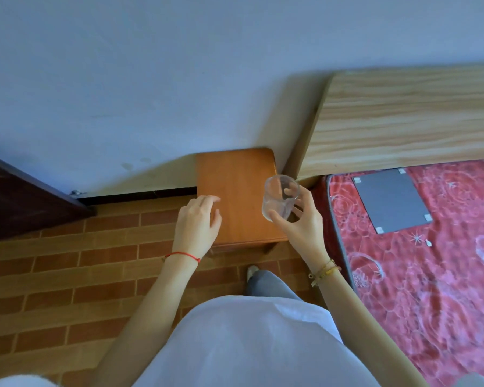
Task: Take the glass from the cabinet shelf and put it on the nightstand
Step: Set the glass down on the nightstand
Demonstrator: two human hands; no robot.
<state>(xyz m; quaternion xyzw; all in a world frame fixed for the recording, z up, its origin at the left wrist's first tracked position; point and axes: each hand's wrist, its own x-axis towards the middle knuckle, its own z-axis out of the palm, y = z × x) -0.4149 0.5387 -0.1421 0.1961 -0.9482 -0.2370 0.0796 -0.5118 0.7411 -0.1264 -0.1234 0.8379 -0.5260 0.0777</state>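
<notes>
The right hand holds the clear glass over the nightstand's right edge, near the bed; the left hand, fingers spread, hovers at its left edge

no readable txt or labels anywhere

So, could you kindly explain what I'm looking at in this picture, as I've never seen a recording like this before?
There is no machine here: a person wears a wide-angle camera on the head, looking down at their own arms. The right hand has a clear, empty drinking glass in its grip, raised over the right edge of the wooden nightstand. The left hand is empty, fingers loose, over the nightstand's left edge. Nothing lies on the nightstand's visible top. To the right is a bed with a red patterned mattress and a pine headboard.
</notes>
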